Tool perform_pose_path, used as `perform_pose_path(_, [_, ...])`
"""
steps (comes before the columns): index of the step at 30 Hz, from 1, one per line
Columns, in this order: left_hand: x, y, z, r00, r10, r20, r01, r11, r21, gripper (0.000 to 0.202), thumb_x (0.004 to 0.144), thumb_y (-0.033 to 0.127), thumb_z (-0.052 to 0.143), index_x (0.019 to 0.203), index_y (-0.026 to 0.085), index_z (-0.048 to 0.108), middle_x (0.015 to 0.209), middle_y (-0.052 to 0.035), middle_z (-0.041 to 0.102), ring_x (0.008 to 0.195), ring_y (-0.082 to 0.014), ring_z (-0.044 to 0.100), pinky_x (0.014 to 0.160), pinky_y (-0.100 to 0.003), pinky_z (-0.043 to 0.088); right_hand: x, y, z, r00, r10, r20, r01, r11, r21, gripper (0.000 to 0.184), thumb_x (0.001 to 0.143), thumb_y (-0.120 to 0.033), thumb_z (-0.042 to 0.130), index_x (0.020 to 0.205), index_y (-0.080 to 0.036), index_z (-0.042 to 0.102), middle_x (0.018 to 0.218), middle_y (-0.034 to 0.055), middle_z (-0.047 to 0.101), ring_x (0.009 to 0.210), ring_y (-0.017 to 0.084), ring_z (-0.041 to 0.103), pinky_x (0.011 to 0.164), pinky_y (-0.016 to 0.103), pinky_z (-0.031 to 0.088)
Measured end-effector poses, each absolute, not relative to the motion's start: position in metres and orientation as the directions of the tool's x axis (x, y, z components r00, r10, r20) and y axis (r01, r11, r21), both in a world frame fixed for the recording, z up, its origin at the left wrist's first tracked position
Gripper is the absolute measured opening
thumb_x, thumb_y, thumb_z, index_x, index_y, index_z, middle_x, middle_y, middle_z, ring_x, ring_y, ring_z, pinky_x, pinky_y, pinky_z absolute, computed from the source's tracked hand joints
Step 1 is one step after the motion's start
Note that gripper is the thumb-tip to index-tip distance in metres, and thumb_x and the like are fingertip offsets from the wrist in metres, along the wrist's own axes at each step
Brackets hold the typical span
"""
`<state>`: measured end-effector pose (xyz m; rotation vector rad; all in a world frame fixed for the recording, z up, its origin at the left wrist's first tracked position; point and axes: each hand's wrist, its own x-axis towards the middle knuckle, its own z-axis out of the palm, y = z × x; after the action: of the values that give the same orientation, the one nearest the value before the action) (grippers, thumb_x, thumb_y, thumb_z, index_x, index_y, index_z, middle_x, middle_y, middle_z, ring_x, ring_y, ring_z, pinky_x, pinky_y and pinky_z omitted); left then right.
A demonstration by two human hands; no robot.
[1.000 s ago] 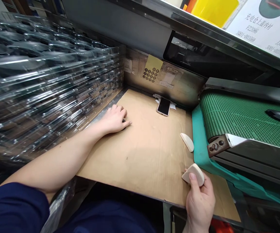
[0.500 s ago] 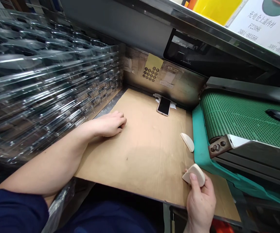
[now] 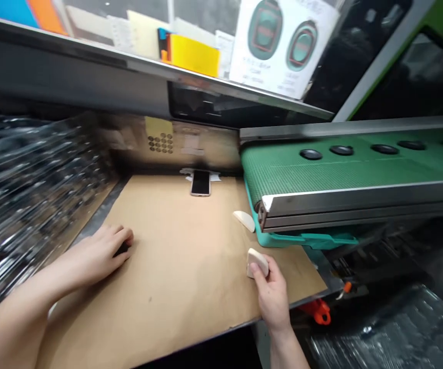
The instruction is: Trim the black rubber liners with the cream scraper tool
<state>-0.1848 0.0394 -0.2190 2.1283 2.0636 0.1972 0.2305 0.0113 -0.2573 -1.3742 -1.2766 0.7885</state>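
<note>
In the head view, my left hand [image 3: 109,251] rests at the left of the brown cardboard sheet [image 3: 183,271]. Its fingers are curled, and a dark patch shows between thumb and fingers; I cannot make out whether this is a held thing or shadow. Over the right part of the sheet, my right hand [image 3: 271,289] grips a pale beige sponge-like pad [image 3: 258,262], thumb on its near face. A second pale pad [image 3: 244,221], half-moon shaped, lies beyond it beside the teal tray [image 3: 271,239].
A green conveyor belt [image 3: 275,171] at the right carries several black oval parts [image 3: 310,154]. Stacked clear plastic trays [image 3: 33,189] stand at the left. A phone [image 3: 200,183] lies at the sheet's back edge. A metal shelf edge [image 3: 129,64] crosses above.
The view has swung to the right and up, bringing more of the conveyor and its black parts into sight. My right hand keeps its grip on the pad; my left hand stays on the cardboard.
</note>
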Motion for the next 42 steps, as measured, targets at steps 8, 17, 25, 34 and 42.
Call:
perform_pose_path(8, [-0.208, 0.056, -0.242, 0.086, 0.983, -0.165, 0.995, -0.077, 0.06, 0.037, 0.068, 0.062, 0.042, 0.087, 0.04, 0.065, 0.108, -0.0013, 0.075, 0.11, -0.0308, 0.068, 0.102, -0.043, 0.051, 0.227, 0.012, -0.252, 0.161, 0.951, 0.264, 0.248, 0.22, -0.943, 0.018, 0.091, -0.036, 0.064, 0.099, -0.021, 0.07, 0.091, 0.0023, 0.071, 0.083, 0.018, 0.065, 0.079, 0.028, 0.053])
perform_pose_path(17, [-0.106, 0.097, -0.164, 0.223, 0.953, 0.203, 0.947, -0.261, 0.188, 0.039, 0.083, 0.067, 0.045, 0.115, 0.052, 0.059, 0.131, 0.0043, 0.066, 0.128, -0.0302, 0.059, 0.114, -0.046, 0.044, 0.223, 0.006, -0.251, 0.033, 0.929, 0.369, 0.283, 0.345, -0.895, 0.018, 0.088, -0.015, 0.062, 0.102, -0.024, 0.068, 0.097, 0.0018, 0.067, 0.091, 0.016, 0.065, 0.083, 0.026, 0.051])
perform_pose_path(25, [0.062, 0.197, -0.055, 0.509, 0.782, 0.359, 0.684, -0.621, 0.383, 0.054, 0.096, 0.058, 0.043, 0.141, 0.031, 0.055, 0.141, -0.0054, 0.059, 0.133, -0.027, 0.052, 0.117, -0.043, 0.039, 0.226, 0.009, -0.258, 0.06, 0.923, 0.38, 0.279, 0.35, -0.894, 0.028, 0.08, -0.007, 0.062, 0.099, -0.026, 0.066, 0.093, -0.0016, 0.067, 0.086, 0.015, 0.066, 0.079, 0.023, 0.05])
perform_pose_path(34, [0.174, 0.28, -0.042, 0.62, 0.705, 0.343, 0.614, -0.709, 0.347, 0.062, 0.098, 0.06, 0.037, 0.152, 0.03, 0.049, 0.153, -0.007, 0.053, 0.143, -0.0314, 0.044, 0.122, -0.051, 0.029, 0.227, 0.013, -0.265, 0.056, 0.929, 0.367, 0.305, 0.334, -0.892, 0.028, 0.073, -0.007, 0.063, 0.096, -0.023, 0.066, 0.089, -0.0006, 0.066, 0.083, 0.016, 0.066, 0.075, 0.023, 0.049])
perform_pose_path(42, [0.157, 0.274, -0.037, 0.518, 0.692, 0.503, 0.55, -0.72, 0.423, 0.054, 0.1, 0.045, 0.045, 0.135, 0.008, 0.063, 0.151, -0.0115, 0.055, 0.143, -0.0221, 0.046, 0.123, -0.035, 0.029, 0.23, 0.009, -0.256, 0.044, 0.935, 0.351, 0.288, 0.325, -0.901, 0.025, 0.079, -0.008, 0.065, 0.098, -0.024, 0.068, 0.092, -0.0007, 0.067, 0.087, 0.016, 0.065, 0.078, 0.023, 0.049])
